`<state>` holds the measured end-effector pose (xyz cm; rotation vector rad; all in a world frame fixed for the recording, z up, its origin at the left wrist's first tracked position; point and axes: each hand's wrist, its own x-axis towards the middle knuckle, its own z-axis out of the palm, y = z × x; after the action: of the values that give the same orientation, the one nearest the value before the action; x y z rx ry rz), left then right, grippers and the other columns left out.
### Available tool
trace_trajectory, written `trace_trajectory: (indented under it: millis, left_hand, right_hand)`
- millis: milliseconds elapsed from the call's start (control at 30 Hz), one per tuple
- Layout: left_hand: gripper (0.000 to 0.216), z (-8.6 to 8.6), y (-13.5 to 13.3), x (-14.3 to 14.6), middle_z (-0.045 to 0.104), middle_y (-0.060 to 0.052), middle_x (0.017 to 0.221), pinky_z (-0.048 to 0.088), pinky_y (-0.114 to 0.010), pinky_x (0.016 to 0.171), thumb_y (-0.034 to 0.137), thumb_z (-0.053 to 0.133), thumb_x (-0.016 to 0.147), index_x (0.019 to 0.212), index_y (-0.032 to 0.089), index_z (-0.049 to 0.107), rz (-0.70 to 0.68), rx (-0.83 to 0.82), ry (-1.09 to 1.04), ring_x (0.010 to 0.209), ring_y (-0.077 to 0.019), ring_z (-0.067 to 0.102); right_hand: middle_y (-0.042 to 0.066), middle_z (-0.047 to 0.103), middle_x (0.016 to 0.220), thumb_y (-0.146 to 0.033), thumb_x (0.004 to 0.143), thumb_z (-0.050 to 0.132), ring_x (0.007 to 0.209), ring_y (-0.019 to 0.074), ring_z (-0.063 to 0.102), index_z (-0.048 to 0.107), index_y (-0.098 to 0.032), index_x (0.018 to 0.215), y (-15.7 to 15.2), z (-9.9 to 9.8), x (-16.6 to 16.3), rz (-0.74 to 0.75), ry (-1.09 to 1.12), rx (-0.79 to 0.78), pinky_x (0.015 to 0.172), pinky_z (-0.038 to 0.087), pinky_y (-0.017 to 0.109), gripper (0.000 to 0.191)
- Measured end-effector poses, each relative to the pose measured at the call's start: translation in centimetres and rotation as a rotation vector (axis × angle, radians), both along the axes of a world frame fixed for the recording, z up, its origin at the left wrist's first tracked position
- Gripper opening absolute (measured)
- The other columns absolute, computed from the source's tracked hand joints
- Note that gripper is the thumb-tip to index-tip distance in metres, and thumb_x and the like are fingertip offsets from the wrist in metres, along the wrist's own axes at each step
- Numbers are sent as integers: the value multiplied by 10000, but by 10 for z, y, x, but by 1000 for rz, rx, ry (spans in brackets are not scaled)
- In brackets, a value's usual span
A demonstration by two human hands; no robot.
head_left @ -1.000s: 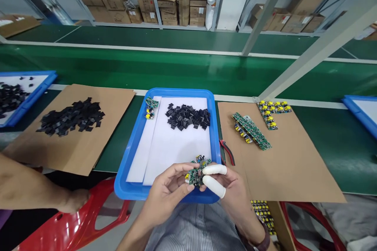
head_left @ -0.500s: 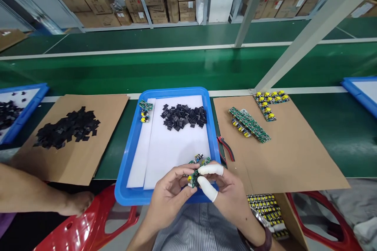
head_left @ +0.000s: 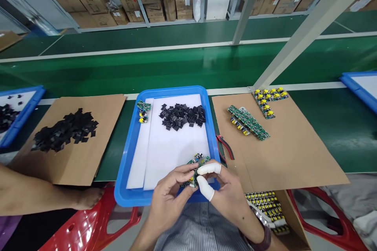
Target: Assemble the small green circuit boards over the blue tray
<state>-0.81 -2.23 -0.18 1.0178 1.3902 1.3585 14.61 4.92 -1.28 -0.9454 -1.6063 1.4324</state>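
Observation:
Above the front edge of the blue tray, my left hand grips a small green circuit board between thumb and fingers. My right hand, with white finger cots on thumb and forefinger, pinches the same board from the other side. Fingers cover much of it. Just beyond my fingertips lie more circuit boards with components, partly hidden. A pile of small black pieces rests on the white sheet in the tray. Several small boards sit at the tray's upper left.
Cardboard at right carries green board strips and yellow-component boards. Red-handled pliers lie beside the tray. Black sheet pieces cover part of the left cardboard. A co-worker's arm reaches in from the left. A box of boards stands below right.
Both my hands stay on the board with only slight finger movement. The co-worker's hand at left has shifted a little to the right. The view has moved slightly.

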Motion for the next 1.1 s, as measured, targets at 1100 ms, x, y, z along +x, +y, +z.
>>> trace_trajectory:
  millis: [1100]
  left_hand:
    - [265, -4, -7, 22, 719, -142, 1291, 594, -400, 1009, 143, 754, 900, 1160, 193, 733, 99, 19, -191, 1157, -268, 719]
  right_hand:
    - [87, 727, 1197, -133, 932, 652, 1020, 249, 730, 711, -339, 1318, 12, 12, 29, 340, 61, 62, 794, 634, 306, 441]
